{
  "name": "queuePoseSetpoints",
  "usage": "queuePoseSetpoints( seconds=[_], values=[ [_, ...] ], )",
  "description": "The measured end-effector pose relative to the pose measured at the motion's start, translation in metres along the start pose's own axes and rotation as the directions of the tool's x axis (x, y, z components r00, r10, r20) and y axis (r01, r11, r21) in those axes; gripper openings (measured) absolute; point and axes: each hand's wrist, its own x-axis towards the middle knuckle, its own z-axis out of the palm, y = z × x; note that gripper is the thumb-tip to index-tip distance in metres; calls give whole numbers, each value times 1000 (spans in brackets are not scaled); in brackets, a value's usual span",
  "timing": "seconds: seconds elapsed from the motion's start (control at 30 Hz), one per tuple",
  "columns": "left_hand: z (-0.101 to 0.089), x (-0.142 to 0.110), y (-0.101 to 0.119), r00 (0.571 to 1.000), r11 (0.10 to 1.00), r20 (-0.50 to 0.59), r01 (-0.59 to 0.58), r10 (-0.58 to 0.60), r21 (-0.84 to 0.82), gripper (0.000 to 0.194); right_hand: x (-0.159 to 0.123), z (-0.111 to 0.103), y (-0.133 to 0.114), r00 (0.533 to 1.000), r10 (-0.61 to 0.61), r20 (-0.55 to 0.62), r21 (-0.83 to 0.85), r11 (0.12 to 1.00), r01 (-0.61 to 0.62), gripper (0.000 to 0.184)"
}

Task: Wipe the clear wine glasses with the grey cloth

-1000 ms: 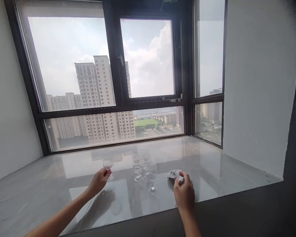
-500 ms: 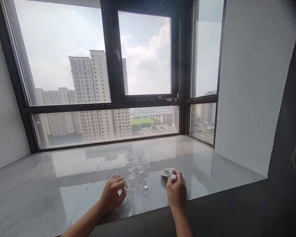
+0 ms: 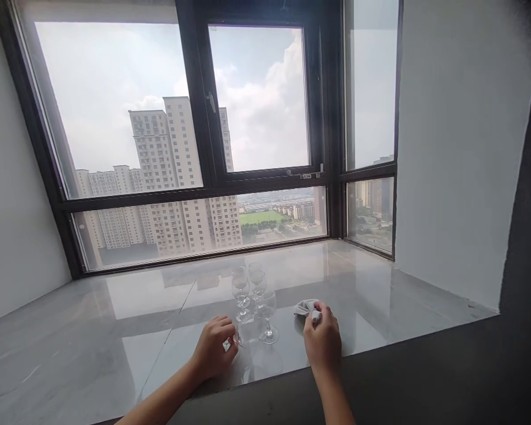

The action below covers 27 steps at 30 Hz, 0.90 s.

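Curled at the front of the sill, my left hand [image 3: 216,347] has its fingers closed on the foot end of a clear stemmed glass [image 3: 248,330], which looks tipped on its side. The fingers partly cover that glass. Just right of it, another stemmed glass [image 3: 268,307] stands upright. Several more stemmed glasses [image 3: 241,287] stand close behind, overlapping in view. My right hand [image 3: 324,339] is closed around a crumpled whitish cloth [image 3: 306,307], right of the glasses and apart from them. Part of the cloth pokes out between thumb and fingers.
The glossy grey tiled windowsill [image 3: 159,307] carries the glasses and ends at a front edge near my wrists. Dark-framed windows [image 3: 265,183] rise behind it, with a handle [image 3: 210,101] on one pane. White walls [image 3: 451,177] bound both sides.
The whole view has shifted and tilted slightly, so the hands and glasses appear a little further right. Both hands keep their holds, with little visible movement relative to the glasses.
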Motion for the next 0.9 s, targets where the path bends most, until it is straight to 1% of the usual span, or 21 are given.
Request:
queuePoseSetpoints(
  seconds=[0.4,0.9],
  values=[
    [2,0,-1,993,992,54,108,-105,-70,18,0,1,0,1000,-18,-2,-12,1000,18,32],
    [-1,3,2,991,988,58,127,-122,-91,18,-1,0,1,1000,-29,7,-17,999,29,31]
  ],
)
